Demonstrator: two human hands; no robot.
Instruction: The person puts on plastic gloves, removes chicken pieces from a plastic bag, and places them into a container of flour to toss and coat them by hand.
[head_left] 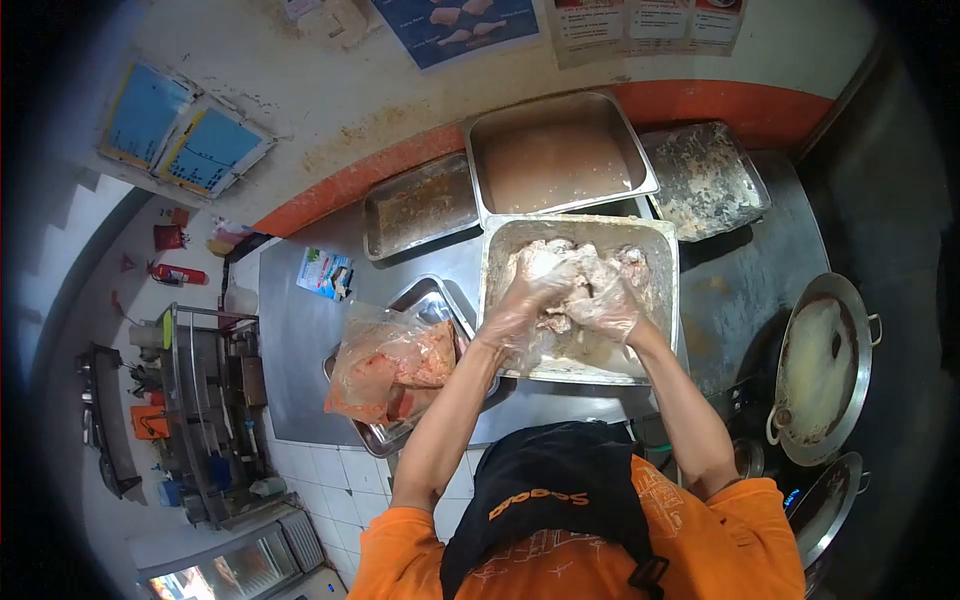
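Both hands are inside a deep rectangular metal pan (668, 345) that holds white flour and lumpy, flour-coated chicken pieces (545, 258). My left hand (528, 305), in a thin clear plastic glove, has its fingers curled round coated pieces at the pan's left middle. Close beside it, my right hand (608, 305) wears the same kind of glove and is closed on coated pieces too. Flour hides some fingertips. Left of the pan, a clear plastic bag of raw pinkish meat (395, 365) rests on a steel tray (378, 437).
Behind the flour pan stands a pan of murky brownish liquid (560, 155). A shallow tray (420, 210) is at its left, a flour-crusted metal container (705, 180) at its right. Two large woks (825, 370) stand far right. A colourful packet (325, 273) lies on the steel table (290, 350).
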